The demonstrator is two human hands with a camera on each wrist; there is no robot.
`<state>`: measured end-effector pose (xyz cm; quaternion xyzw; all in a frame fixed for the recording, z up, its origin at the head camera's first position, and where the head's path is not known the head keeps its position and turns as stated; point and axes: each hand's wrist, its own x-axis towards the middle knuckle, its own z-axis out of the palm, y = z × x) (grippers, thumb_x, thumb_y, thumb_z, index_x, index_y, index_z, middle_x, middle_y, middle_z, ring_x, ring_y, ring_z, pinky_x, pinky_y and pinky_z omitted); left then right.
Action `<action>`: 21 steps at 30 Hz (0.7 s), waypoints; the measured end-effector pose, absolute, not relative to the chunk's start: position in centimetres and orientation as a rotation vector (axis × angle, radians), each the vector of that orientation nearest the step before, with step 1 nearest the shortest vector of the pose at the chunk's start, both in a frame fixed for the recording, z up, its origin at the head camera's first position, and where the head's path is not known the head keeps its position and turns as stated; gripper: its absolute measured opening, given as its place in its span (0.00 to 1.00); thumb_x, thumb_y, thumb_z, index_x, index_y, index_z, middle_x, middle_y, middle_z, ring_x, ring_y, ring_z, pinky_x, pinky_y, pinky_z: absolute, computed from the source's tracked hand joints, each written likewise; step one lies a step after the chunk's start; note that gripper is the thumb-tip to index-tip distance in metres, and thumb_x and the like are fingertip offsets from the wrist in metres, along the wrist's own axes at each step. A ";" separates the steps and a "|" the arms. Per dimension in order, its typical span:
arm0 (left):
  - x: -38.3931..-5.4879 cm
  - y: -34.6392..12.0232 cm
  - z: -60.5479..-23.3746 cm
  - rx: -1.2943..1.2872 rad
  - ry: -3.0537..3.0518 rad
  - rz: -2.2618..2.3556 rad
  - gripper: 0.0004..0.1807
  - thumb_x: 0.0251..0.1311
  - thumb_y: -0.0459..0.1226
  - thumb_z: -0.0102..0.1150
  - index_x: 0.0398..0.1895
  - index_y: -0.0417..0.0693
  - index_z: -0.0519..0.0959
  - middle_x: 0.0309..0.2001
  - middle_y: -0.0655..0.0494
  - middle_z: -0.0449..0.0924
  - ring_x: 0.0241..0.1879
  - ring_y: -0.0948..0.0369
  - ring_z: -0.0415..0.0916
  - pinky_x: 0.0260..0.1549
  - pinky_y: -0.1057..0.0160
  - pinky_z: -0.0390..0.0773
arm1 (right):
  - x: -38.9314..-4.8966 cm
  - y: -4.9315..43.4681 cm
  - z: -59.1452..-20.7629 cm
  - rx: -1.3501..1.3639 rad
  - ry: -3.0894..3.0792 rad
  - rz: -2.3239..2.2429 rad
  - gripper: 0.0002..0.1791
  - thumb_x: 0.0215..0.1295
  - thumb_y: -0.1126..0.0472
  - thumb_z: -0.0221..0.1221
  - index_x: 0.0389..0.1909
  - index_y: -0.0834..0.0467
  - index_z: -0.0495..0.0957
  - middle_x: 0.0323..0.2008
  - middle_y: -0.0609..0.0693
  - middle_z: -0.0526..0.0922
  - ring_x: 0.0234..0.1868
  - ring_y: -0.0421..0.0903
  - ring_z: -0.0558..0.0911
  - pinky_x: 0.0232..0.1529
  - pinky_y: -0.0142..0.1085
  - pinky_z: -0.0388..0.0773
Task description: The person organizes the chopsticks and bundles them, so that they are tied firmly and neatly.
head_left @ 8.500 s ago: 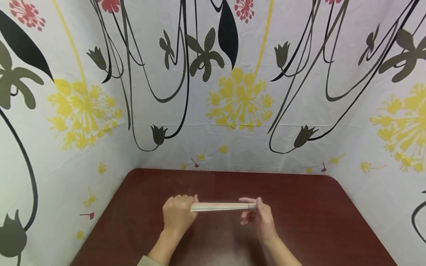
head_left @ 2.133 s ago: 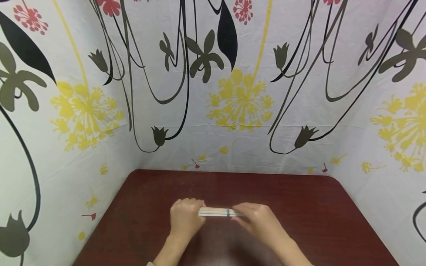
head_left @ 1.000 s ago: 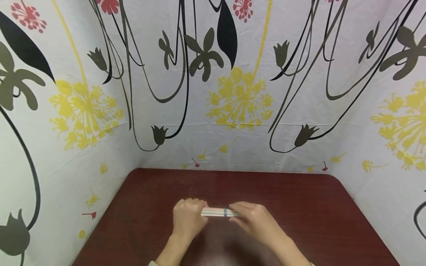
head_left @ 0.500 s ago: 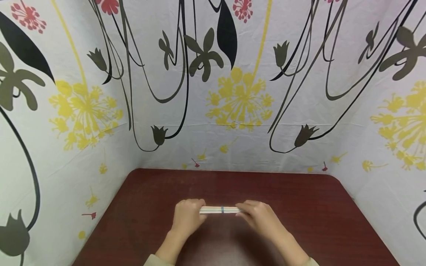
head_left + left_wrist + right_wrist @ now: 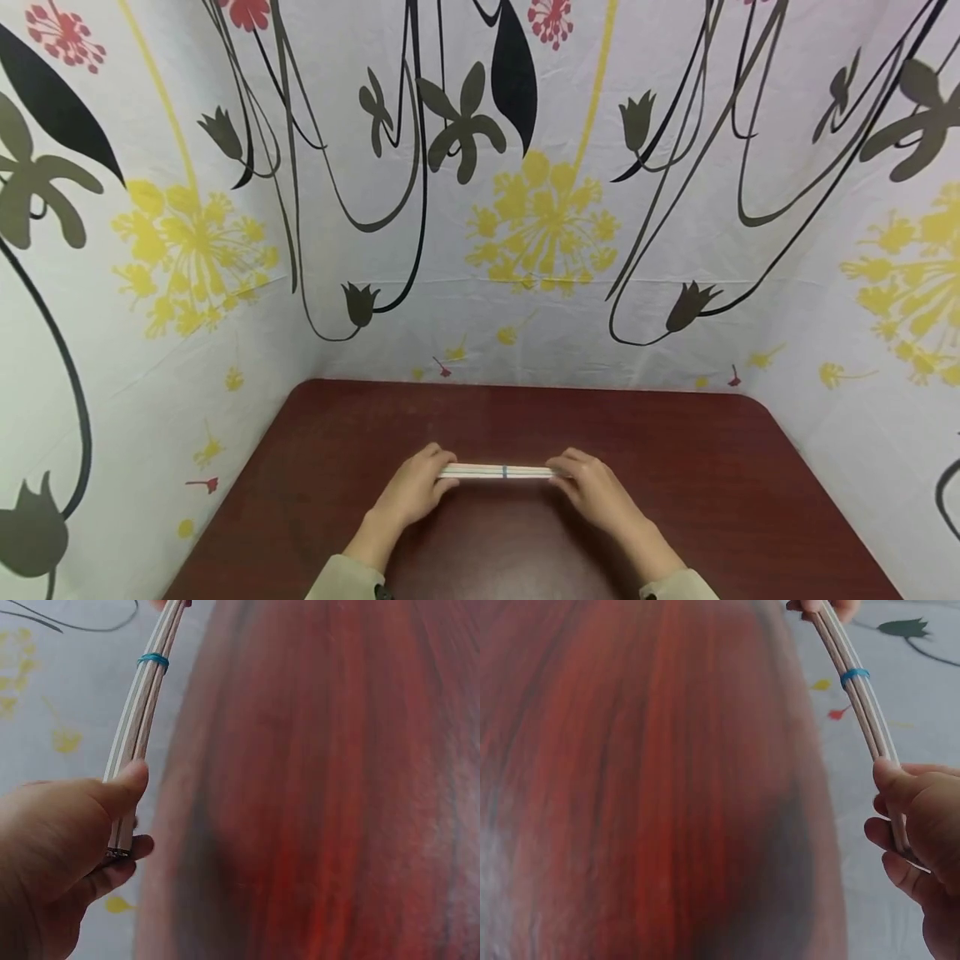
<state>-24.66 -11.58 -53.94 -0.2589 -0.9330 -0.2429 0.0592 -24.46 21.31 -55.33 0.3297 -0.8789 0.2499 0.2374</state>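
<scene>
A bundle of slim, pale, straight sticks is held level above the table. Around its middle sits a blue rubber band, which the left wrist view shows as several turns of a teal band. My left hand pinches the bundle's left end between thumb and fingers. At the opposite end, my right hand grips it the same way, thumb lying along the sticks in the right wrist view. Dark stick ends show below the left thumb. The exact kind of stick is unclear.
Below the hands lies a dark red-brown wooden table with rounded far corners. White cloth printed with yellow, red, grey and black flowers hangs behind it and along both sides.
The rubber band, near the bundle's right end at first, now sits at its middle. My left hand has changed from a fist grip to a pinch farther left; my right hand has moved slightly right.
</scene>
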 end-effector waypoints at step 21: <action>-25.0 -11.0 -57.6 -0.742 -2.710 -0.490 0.23 0.58 0.35 0.71 0.58 0.45 0.81 0.50 0.53 0.85 0.51 0.53 0.81 0.50 0.48 0.77 | -24.7 22.1 -57.8 0.668 -2.612 0.508 0.14 0.50 0.69 0.74 0.38 0.55 0.86 0.35 0.44 0.85 0.37 0.45 0.82 0.40 0.41 0.80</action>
